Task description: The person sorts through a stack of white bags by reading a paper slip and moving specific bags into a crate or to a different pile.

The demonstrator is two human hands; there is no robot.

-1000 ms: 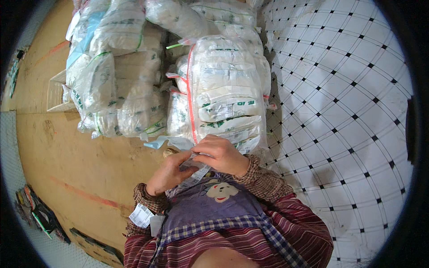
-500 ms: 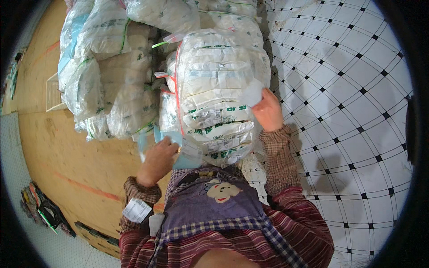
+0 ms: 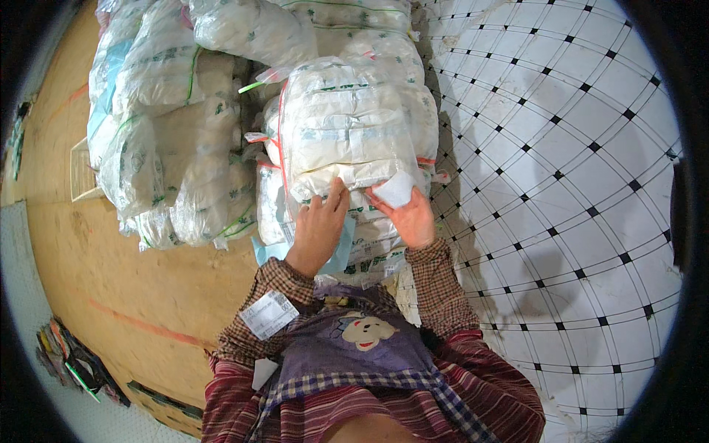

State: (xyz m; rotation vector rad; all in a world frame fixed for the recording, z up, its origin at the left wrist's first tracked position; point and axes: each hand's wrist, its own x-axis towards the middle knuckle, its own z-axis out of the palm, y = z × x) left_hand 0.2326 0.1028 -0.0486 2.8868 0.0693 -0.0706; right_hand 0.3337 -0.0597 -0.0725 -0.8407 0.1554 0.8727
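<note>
Near the bag's [image 3: 346, 114] edge, right hand [image 3: 410, 219] pinches slip [image 3: 394, 190]; left hand [image 3: 317, 230] half-curled, hold unclear.

The palm side of the left hand [image 3: 316, 232] is hidden, so I cannot tell whether its fingers press the clear plastic bag [image 3: 347, 122] or are just above it. A light blue sheet [image 3: 342, 247] goes partly behind this hand. The small white piece [image 3: 395, 190] covers some fingers of the right hand [image 3: 416, 220]; its material is not clear. On the sleeve label [image 3: 269, 315], the print is too small to read. The upper bags [image 3: 255, 29] are cut by the top edge, and the left bags [image 3: 199, 159] hide part of the crate [image 3: 83, 173].
</note>
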